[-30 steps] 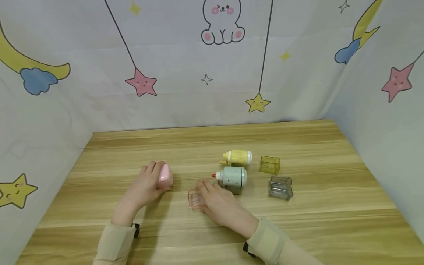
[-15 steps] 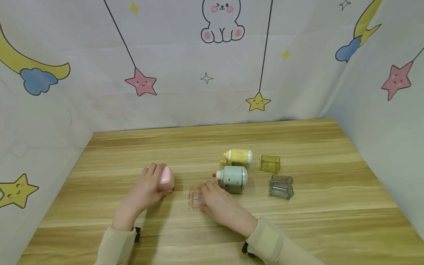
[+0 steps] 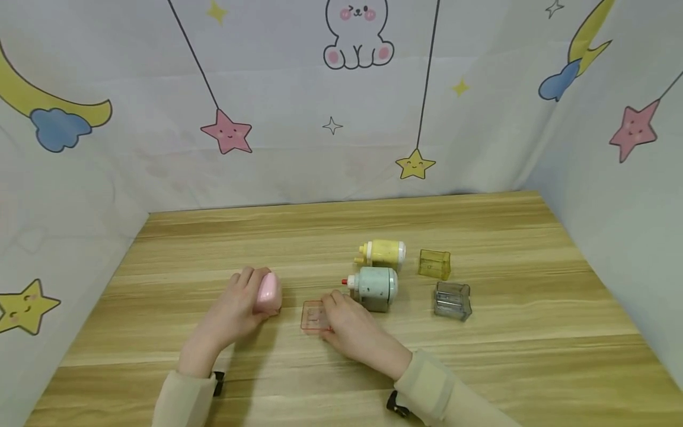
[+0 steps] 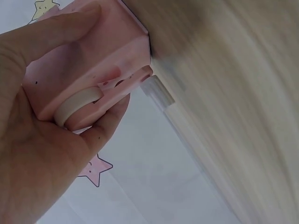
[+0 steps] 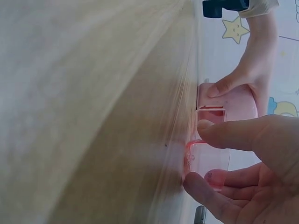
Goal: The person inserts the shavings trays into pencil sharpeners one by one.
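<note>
My left hand (image 3: 237, 305) grips a pink pencil sharpener body (image 3: 269, 293) at the left of the table. In the left wrist view, the thumb lies along one side of this body (image 4: 65, 60), and a pale ring and a reddish knob show on it. To its right, my right hand (image 3: 352, 326) pinches a clear pink shavings drawer (image 3: 313, 317) by its right side. The right wrist view shows thumb and fingers on opposite sides of the drawer (image 5: 212, 156), low over the tabletop. A gap separates drawer and body in the head view.
Behind my right hand lie a mint-green sharpener (image 3: 376, 283) with a red tip and a yellow sharpener (image 3: 385, 252). Further right are a clear yellow drawer (image 3: 434, 264) and a clear grey drawer (image 3: 452, 301). A printed cloth wall (image 3: 288, 172) borders the wooden table (image 3: 533, 367).
The pink body has shifted slightly right and toward me in my left hand. My right hand has turned the clear drawer so its red-edged rim shows more from above.
</note>
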Motion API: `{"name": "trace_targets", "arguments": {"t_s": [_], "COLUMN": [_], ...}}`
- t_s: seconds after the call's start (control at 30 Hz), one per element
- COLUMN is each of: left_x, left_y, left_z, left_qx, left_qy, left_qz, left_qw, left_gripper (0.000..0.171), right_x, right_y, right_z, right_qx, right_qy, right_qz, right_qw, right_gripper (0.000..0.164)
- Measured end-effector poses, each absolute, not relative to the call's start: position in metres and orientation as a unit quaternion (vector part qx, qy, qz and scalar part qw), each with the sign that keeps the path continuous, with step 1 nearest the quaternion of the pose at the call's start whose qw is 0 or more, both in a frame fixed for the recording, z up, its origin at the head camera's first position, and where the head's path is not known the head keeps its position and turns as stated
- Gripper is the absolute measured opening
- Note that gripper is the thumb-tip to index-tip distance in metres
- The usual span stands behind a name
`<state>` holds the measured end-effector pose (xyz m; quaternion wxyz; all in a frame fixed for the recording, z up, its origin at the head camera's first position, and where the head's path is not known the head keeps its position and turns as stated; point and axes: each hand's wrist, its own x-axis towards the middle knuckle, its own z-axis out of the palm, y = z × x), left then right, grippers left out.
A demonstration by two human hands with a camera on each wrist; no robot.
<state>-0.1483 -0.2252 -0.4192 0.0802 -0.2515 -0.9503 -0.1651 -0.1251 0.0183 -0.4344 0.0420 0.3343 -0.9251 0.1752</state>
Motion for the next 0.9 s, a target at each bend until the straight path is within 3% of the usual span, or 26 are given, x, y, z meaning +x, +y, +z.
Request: {"name": "trace_targets", "arguments": {"t_s": [0.9], "left_x": [-0.131], "left_y": [-0.213], "left_z": [-0.419], "left_qx": [-0.276], "left_qy": [-0.942], "left_qz": [-0.173], "left_qw": [0.079], "left_gripper": [0.076], "right_x": [-0.128], "right_y": [0.01], "right_z": [-0.434], "right_qx": [0.336], "right_qy": [-0.923], "right_qz": [0.182], "right_qw": [0.037], "right_gripper": [0.053]}}
